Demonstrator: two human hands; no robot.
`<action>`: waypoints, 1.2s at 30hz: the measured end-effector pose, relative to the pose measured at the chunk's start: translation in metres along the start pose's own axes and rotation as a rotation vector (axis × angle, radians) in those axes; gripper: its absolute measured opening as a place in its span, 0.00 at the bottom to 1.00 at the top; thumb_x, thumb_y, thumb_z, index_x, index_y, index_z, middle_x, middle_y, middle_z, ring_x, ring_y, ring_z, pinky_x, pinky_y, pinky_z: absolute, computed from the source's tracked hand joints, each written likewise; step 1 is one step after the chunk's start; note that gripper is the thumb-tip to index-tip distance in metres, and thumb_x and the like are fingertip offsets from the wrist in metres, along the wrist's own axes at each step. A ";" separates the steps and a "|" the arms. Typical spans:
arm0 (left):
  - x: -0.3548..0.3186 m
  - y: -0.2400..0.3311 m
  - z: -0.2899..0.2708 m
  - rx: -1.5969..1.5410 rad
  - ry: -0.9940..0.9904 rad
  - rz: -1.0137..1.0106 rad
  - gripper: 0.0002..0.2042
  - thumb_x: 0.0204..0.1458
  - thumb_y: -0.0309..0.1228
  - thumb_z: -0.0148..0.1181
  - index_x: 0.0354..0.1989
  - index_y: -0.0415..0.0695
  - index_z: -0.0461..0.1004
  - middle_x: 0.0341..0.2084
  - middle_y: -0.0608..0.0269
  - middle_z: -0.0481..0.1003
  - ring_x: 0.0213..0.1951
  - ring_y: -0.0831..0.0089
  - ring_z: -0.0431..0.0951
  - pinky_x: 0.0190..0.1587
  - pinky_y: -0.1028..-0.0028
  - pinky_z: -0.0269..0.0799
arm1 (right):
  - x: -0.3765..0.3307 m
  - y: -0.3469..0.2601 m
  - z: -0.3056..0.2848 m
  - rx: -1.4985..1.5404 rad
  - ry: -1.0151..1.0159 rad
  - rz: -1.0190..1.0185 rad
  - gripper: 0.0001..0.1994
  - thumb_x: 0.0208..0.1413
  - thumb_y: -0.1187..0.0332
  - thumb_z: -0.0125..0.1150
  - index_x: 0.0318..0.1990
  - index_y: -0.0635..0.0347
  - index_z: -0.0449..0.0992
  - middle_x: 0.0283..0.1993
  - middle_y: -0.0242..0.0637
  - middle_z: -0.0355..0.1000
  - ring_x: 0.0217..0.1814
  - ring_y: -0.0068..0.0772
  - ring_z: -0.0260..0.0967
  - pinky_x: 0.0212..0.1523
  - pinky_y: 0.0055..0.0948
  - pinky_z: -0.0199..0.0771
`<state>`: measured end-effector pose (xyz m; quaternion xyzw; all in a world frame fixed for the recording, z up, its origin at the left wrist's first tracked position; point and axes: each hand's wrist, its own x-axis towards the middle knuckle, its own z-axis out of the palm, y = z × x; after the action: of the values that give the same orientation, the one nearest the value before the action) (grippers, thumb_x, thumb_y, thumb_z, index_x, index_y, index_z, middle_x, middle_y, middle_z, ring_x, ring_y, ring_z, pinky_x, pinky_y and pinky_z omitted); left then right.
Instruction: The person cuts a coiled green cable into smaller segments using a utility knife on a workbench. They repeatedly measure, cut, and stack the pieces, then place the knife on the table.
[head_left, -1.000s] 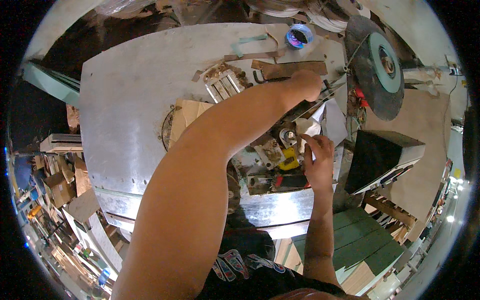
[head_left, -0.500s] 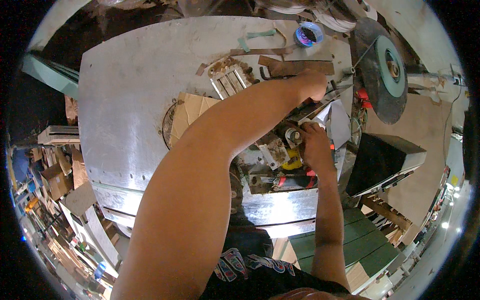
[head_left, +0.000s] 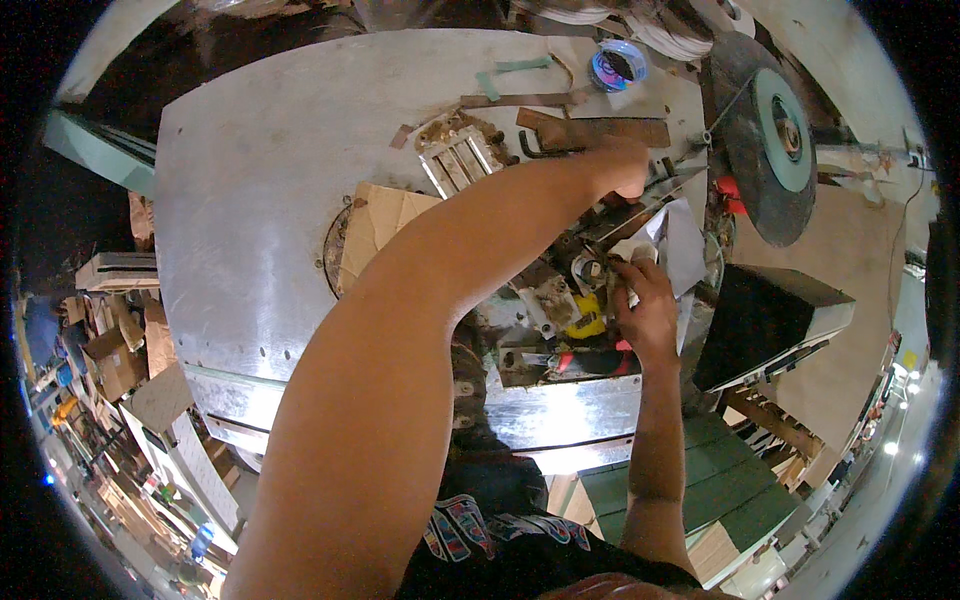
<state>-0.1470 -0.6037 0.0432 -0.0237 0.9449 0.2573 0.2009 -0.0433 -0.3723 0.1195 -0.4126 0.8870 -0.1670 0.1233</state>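
My left arm reaches across the metal table, and my left hand (head_left: 626, 170) is bent down over the far side of a tool pile; its fingers are hidden. My right hand (head_left: 650, 310) is over the pile's right side, fingers forward and thumb apart, with nothing plainly held. Close to its fingertips are a round metal part (head_left: 586, 268) and a white sheet (head_left: 682, 250). Beside the thumb lies a yellow object (head_left: 588, 316), possibly a tape measure. A red-and-black handle (head_left: 590, 362) rests nearer to me, and a worn metal block (head_left: 549, 303) sits left.
A large grinding or buffing wheel (head_left: 782, 135) stands at the right edge. Brown strips (head_left: 600, 132), a slotted metal piece (head_left: 460, 160) and a blue tub (head_left: 617, 67) lie on the table (head_left: 240, 200). Cardboard (head_left: 380, 225) is left of my arm; a black box (head_left: 770, 315) stands right.
My right hand has drawn back slightly to the right, away from the round metal part, and its thumb has spread from the fingers. My left hand has barely moved.
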 end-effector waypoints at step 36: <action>-0.017 -0.001 -0.002 -0.092 0.011 0.046 0.17 0.48 0.35 0.68 0.45 0.39 0.87 0.47 0.44 0.85 0.49 0.45 0.86 0.52 0.52 0.81 | 0.032 0.021 0.031 0.143 -0.272 -0.161 0.37 0.40 0.83 0.66 0.65 0.48 0.81 0.63 0.48 0.65 0.64 0.56 0.65 0.67 0.44 0.70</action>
<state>-0.1324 -0.6068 0.0512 -0.0127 0.9334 0.3049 0.1887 -0.0668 -0.3898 0.0802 -0.4912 0.8121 -0.1816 0.2575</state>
